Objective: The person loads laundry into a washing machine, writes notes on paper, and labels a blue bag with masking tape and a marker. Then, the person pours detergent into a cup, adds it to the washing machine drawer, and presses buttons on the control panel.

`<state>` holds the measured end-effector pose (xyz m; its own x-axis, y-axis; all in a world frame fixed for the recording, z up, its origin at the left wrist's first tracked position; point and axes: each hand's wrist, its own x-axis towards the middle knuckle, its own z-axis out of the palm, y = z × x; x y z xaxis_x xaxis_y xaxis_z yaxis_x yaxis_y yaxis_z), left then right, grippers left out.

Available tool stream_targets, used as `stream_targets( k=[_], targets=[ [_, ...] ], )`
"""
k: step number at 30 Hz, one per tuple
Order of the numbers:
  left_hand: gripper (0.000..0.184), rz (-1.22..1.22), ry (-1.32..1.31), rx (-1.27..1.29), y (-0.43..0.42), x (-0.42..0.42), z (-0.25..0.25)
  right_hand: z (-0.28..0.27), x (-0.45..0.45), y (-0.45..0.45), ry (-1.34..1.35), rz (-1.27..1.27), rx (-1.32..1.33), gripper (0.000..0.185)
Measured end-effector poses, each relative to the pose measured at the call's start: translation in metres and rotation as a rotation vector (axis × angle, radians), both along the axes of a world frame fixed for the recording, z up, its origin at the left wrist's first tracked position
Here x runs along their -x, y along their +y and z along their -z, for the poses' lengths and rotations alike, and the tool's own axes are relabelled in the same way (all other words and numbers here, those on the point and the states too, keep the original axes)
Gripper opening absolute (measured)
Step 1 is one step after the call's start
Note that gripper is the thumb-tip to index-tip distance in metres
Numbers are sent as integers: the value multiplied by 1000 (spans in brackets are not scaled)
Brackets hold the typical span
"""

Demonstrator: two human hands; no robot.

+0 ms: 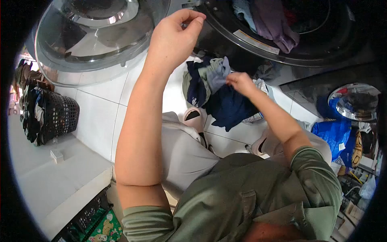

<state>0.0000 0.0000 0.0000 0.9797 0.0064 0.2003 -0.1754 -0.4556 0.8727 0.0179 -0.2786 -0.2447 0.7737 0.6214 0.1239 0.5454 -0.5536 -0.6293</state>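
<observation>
My left hand (177,38) is raised in front of the open washing machine (250,52), thumb and fingertips pinched together near its rim. Nothing shows between those fingertips. Lower down, my right hand (241,83) pinches a grey-blue garment (219,76) at the top of a clothes pile. Navy clothes (227,107) and an olive-green piece (187,84) lie in that pile, above the floor tiles. What holds the pile up is mostly hidden. A purple garment (278,28) hangs over the lip of the drum, with a light-blue cloth (244,14) beside it.
The round glass door (96,52) stands swung open on the left. A dark perforated laundry basket (64,115) full of clothes sits on a pale ledge (44,173). Blue bags (332,135) stand at the right. My pink shoes (193,119) are on white tiles (94,117).
</observation>
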Motion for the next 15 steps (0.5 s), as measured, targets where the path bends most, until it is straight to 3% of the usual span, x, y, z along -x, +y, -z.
stream_targets(
  k=[2, 4, 5, 7, 9, 11, 13, 14, 15],
  targets=[
    [28, 9, 9, 59, -3, -8, 3, -75, -15, -9, -177, 36, -60, 24],
    [28, 10, 46, 46, 0, 4, -11, -122, -10, 7, -362, 164, -313, 22],
    [27, 7, 57, 82, -2, 4, -11, -158, -14, 1, -502, 205, -236, 13],
    [27, 17, 38, 114, -5, 2, -6, -167, -26, -2, -516, 252, -191, 7],
    [27, 26, 46, 131, -7, 3, -4, -186, -25, -13, -201, 286, -320, 12],
    [43, 114, 58, 116, -2, 0, -1, -227, -21, -14, 34, 335, -536, 17],
    [59, 237, 101, 155, -13, 10, -4, -269, -21, -15, 208, 126, -1030, 27],
    [85, 261, 53, 18, -20, 11, 3, -280, -20, -11, 202, 162, -979, 31],
    [95, 289, -29, -109, -33, 12, 14, -294, -18, -2, 193, 201, -929, 37]
  ],
)
